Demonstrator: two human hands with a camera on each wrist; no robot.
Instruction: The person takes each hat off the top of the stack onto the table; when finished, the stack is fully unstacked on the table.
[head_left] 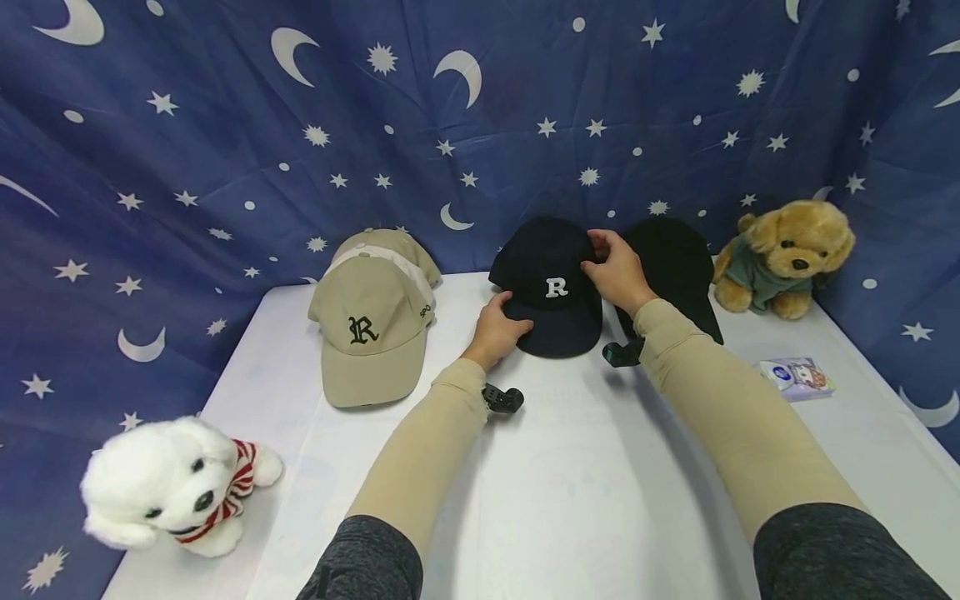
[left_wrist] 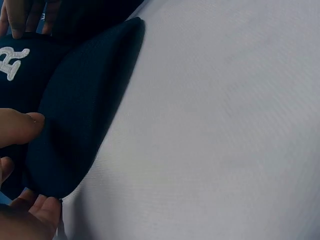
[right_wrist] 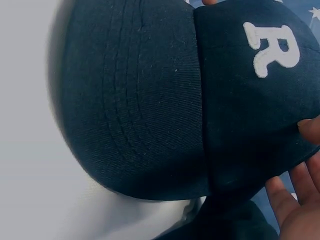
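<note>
Navy cap [head_left: 543, 258]: at back of table [head_left: 555, 475], near backdrop [head_left: 382, 142], crown up, brim toward camera, white R [head_left: 557, 287] in front. Contact between crown and tabletop: cannot tell.

Left hand [head_left: 498, 331]: at left side of brim, thumb on top, other fingertips at the edge below, brim pinched between.

Right hand [head_left: 621, 271]: high on right side of crown, thumb on front face, other fingers at the side and behind, cloth clamped between.

Black cap [head_left: 671, 250]: just right of navy one, partly behind right hand and tan sleeve [head_left: 720, 392].

Left of both, well apart: tan cap [head_left: 375, 300], black R in front, brim forward. Close behind, mostly covered: banded cap [head_left: 411, 242], tan with white strip.

Farther out: brown dog [head_left: 795, 250] in green top, back right corner; flat purple-and-white pack [head_left: 806, 377] nearer; white dog [head_left: 161, 483] with red-striped scarf, front left.
</note>
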